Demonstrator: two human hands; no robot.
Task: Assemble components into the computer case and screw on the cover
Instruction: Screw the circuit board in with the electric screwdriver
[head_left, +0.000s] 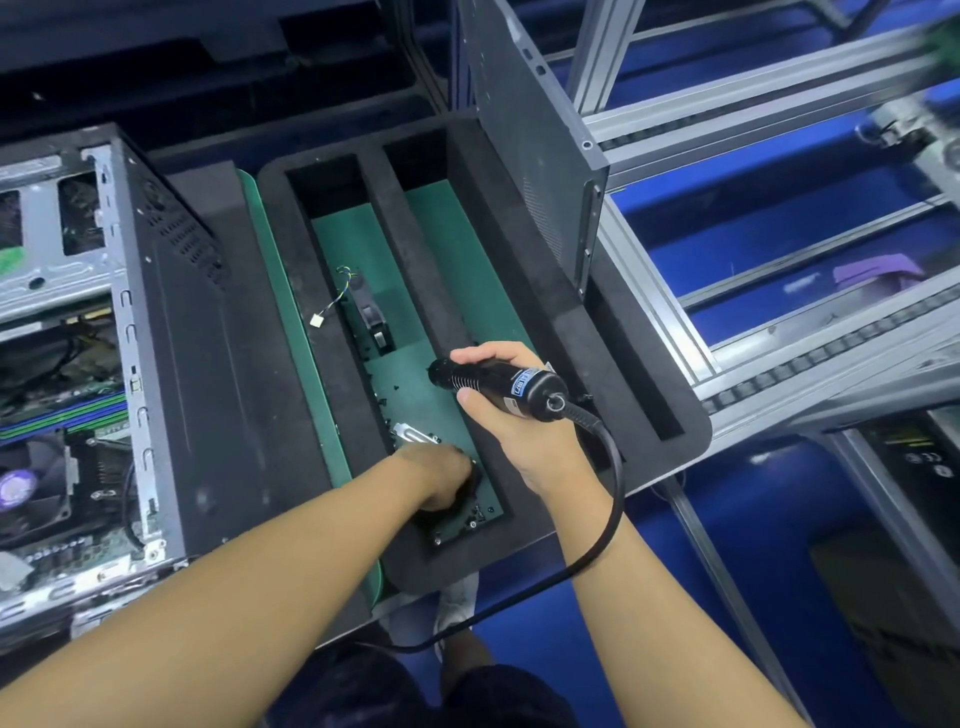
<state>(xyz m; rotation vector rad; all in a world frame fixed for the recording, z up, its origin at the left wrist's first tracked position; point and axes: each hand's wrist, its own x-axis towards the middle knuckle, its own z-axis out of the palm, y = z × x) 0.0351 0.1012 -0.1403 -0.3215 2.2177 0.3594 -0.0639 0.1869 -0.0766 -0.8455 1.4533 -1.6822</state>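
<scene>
The open computer case (156, 332) lies at the left, its motherboard and a cooler fan (31, 488) showing inside. A black side cover (530, 135) stands upright in the far slot of a black foam tray (524, 291). My right hand (511, 415) grips a black electric screwdriver (498, 384) over the tray, its cable looping down toward me. My left hand (439, 475) reaches down into the tray's near end beside a silver bracket (413, 434), among small dark screws; its fingers are curled and what they hold is hidden.
A black fan part (371, 317) with a thin wire and white plug (317, 319) lies on the tray's green mat. Aluminium conveyor rails (779, 322) over blue surfaces run along the right. A purple object (878, 273) lies beyond the rails.
</scene>
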